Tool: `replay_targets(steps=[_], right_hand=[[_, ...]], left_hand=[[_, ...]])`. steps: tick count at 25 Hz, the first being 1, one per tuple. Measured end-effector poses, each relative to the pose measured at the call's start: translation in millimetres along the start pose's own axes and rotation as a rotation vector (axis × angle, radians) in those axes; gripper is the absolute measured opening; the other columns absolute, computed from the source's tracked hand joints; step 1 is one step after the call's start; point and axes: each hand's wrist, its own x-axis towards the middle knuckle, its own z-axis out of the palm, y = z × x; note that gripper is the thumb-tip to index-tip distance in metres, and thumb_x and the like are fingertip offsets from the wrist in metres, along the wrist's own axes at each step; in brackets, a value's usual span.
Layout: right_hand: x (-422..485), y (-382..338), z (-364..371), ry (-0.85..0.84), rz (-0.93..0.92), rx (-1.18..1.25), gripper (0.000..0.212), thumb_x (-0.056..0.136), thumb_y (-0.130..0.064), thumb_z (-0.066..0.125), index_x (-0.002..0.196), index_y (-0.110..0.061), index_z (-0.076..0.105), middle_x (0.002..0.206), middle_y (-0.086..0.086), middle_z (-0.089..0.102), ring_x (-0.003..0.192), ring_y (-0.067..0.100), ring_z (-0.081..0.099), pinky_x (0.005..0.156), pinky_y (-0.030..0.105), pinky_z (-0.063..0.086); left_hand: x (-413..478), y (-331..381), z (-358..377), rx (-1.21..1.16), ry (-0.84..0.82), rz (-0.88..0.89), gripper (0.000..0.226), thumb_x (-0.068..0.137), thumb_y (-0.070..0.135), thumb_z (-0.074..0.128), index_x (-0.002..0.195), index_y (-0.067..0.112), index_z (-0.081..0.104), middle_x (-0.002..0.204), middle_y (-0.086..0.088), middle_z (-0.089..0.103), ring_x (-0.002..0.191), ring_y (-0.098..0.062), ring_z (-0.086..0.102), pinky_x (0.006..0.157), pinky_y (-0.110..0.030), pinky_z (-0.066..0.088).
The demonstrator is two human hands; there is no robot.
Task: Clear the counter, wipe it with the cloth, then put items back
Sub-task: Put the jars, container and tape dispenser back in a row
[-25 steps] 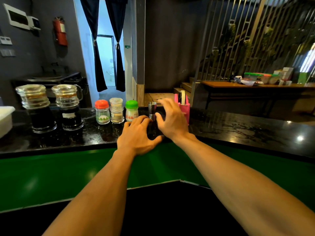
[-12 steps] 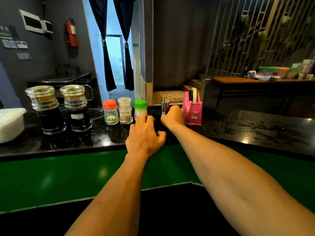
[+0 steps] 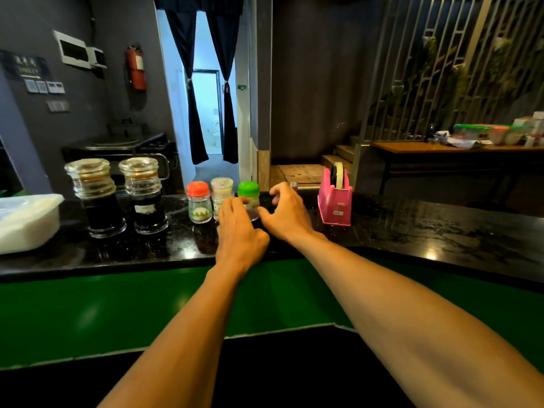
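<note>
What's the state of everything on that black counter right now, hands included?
Green-capped jar: upright, capped, between the hands.
Orange-capped jar: upright, capped.
Clear-capped jar: upright, capped.
Two tall glass jars: upright, lidded, dark liquid inside.
Pink tape dispenser: upright, roll loaded.
White tub: lid on.
Left hand: open, holding nothing.
Right hand: open, holding nothing.

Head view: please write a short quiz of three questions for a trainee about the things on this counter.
1. True or false: the tape dispenser stands to the right of the right hand.
2. Which lid has the leftmost small jar? A green, B orange, C pink.
3. Fill in: ___ big jars of dark liquid stand on the counter.
Key: 1 true; 2 B; 3 two.
</note>
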Motion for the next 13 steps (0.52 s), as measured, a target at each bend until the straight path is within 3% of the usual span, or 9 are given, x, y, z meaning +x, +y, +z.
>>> replay_targets(steps=[3,8,11,13], right_hand=[[6.5,-10.9,22.1,-0.112,0.078,-0.068,0.062,0.073,-0.045,0.077,0.121,-0.018,0.048,0.123,0.008,0.06,0.112,0.028,0.058,0.09,0.042,0.05],[22.2,-9.5,45.6,-0.122,0.186,-0.108,0.055,0.077,-0.047,0.072,0.121,-0.02,0.053,0.126,0.01,0.061,0.115,0.032,0.058,0.088,0.037,0.048],[26.2,-6.8,48.4,-0.112,0.195,-0.076,0.055,0.076,-0.048,0.074,0.121,-0.021,0.056,0.124,0.008,0.063,0.113,0.031,0.059,0.086,0.036,0.048],[27.1,-4.9,48.4,-0.108,0.187,-0.053,0.057,0.075,-0.047,0.076,0.12,-0.02,0.056,0.122,0.007,0.064,0.111,0.03,0.06,0.087,0.038,0.05]], left_hand=[[8.9,-21.7,-21.5,0.082,0.097,-0.095,0.052,0.069,0.001,0.063,0.118,0.002,0.045,0.123,-0.018,0.041,0.116,-0.037,0.038,0.097,-0.043,0.035],[23.5,-43.6,-34.0,0.122,0.192,-0.197,0.07,0.074,0.011,0.07,0.134,0.002,0.034,0.133,-0.02,0.036,0.123,-0.039,0.035,0.102,-0.047,0.032],[39.2,-50.3,-30.6,0.082,0.124,-0.3,0.097,0.075,0.022,0.078,0.147,0.006,0.015,0.146,-0.02,0.029,0.134,-0.04,0.031,0.109,-0.052,0.032],[48.2,-55.2,-30.0,0.031,0.089,-0.364,0.108,0.07,0.027,0.082,0.149,0.01,0.01,0.144,-0.02,0.035,0.132,-0.039,0.039,0.108,-0.054,0.035]])
